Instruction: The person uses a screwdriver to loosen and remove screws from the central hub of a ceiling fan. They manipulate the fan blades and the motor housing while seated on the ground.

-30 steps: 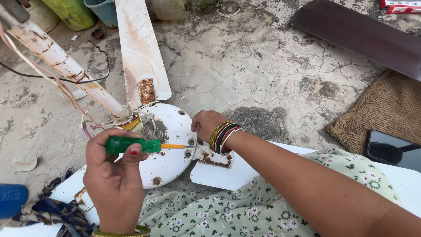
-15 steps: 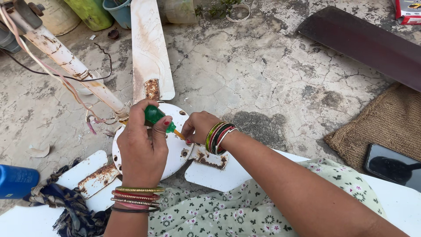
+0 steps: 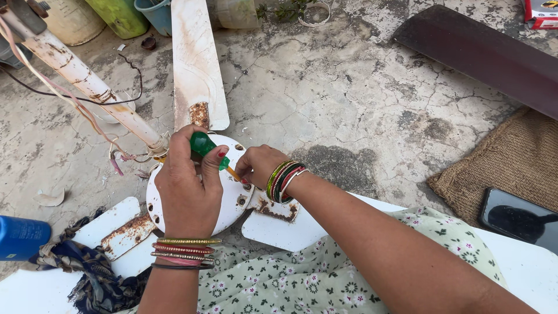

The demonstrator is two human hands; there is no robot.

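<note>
your left hand (image 3: pixel 189 186) is clenched round the screwdriver (image 3: pixel 206 146) with the green handle, tip on the white fan hub (image 3: pixel 232 203) on the floor; right hand (image 3: pixel 258 166) pinches the shaft. hub looks heavy, stiff and rusty; the smooth handle could slip.

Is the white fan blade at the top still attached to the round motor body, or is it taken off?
Attached, as far as visible: the blade ends in a rusty bracket meeting the round motor body. The left hand hides the joint itself.
</note>
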